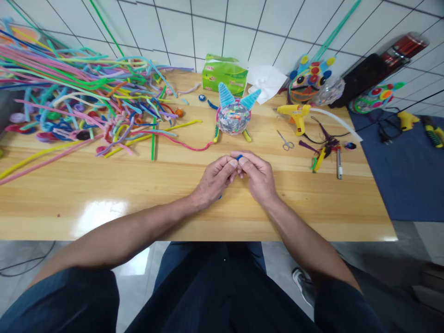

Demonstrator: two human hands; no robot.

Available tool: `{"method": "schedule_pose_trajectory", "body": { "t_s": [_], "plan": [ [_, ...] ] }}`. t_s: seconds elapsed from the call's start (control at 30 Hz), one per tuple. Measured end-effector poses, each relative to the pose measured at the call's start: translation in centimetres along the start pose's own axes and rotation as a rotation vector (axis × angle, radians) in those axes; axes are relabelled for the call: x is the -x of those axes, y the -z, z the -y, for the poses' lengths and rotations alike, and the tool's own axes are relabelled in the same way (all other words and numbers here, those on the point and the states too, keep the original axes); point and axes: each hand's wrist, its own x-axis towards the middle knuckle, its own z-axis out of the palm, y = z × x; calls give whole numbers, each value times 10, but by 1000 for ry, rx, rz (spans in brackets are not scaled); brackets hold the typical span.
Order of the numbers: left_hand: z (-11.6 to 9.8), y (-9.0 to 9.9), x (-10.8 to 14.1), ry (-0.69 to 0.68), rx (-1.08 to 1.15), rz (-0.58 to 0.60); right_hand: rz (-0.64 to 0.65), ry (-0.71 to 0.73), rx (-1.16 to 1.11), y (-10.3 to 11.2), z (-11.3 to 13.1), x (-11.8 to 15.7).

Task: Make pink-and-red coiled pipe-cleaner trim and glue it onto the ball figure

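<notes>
Above the front half of the table, my left hand and my right hand meet, thumbs and fingertips pinched together. Between them is a small dark blue pipe cleaner, of which only a bit shows at the thumbs. A blue tip also peeks out under my left hand; I cannot tell whether it is the same piece. Just beyond my fingers stands a clear, round craft figure filled with coloured bits. It has light blue pipe-cleaner ears and yellow-green legs, and a red pipe cleaner runs to its left side.
A large heap of pipe cleaners covers the left side. Behind the figure are a green tissue pack and a white tissue. To the right lie small scissors, a yellow glue gun, a utility knife and decorated figures.
</notes>
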Motion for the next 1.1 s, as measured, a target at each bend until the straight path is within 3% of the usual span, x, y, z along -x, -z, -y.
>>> {"method": "schedule_pose_trajectory", "body": {
  "t_s": [0.33, 0.6, 0.77, 1.1],
  "plan": [
    [4, 1, 0, -8, -68, -18, -27, 40, 33, -2, 0, 1],
    [3, 8, -3, 233, -189, 94, -123, -131, -89, 11, 12, -10],
    [0, 9, -2, 285, -234, 178, -126, -144, -115, 22, 19, -14],
    [-7, 14, -7, 178, -526, 117, -330, 20, -86, 34, 11, -23]
  ]
}}
